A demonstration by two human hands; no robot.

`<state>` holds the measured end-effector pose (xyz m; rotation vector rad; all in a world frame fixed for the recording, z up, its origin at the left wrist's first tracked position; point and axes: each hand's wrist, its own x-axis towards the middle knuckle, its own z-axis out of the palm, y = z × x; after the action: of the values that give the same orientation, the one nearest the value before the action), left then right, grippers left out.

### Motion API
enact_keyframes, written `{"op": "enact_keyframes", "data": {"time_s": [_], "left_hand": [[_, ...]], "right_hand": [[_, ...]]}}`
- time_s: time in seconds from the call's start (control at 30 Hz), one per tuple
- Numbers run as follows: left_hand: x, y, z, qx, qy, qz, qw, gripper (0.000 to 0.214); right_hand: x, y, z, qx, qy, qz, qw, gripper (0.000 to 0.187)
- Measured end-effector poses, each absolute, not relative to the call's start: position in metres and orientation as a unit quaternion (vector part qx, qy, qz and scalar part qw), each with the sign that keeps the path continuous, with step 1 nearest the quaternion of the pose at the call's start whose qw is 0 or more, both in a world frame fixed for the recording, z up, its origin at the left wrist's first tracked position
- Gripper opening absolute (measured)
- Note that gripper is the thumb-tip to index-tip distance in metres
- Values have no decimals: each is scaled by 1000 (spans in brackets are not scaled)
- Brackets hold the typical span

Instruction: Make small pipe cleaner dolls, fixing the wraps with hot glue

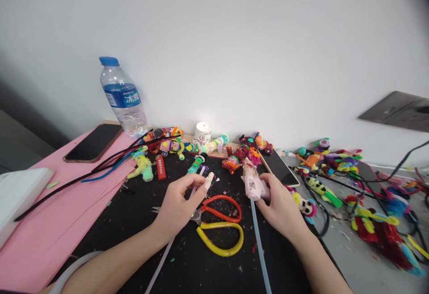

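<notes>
My left hand is closed in a pinch on a pale pipe cleaner that trails toward me; its far end carries a small green and purple fuzzy piece. My right hand is wrapped round a pink glue gun, nozzle pointing away, a clear glue stick sticking out of its back. Between the hands lie scissors with a red and a yellow handle on the black mat.
Several fuzzy pipe-cleaner figures line the wall side; more lie among cables at right. A water bottle, a phone on pink paper, a red lighter, a white cup and a second phone.
</notes>
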<state>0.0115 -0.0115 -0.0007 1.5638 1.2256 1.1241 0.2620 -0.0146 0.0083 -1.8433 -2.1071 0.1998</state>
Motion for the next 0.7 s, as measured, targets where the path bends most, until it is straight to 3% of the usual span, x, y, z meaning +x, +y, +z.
{"op": "enact_keyframes", "data": {"time_s": [0.23,0.33,0.43,0.53,0.7], "left_hand": [[11,-12,-2,633,477,455,407,16],[11,-13,-1,651,453,456,403,15],[11,-15,-2,680,403,464,399,13],[10,-17,-2,697,355,466,413,11],[11,-18,-2,705,318,449,447,11]], "right_hand": [[260,-16,3,-662,-735,62,133,37],[261,-19,9,-636,-742,42,206,39],[254,-21,21,-602,-720,51,341,28],[233,-19,34,-559,-695,227,390,22],[187,-5,36,-468,-617,515,366,18]]}}
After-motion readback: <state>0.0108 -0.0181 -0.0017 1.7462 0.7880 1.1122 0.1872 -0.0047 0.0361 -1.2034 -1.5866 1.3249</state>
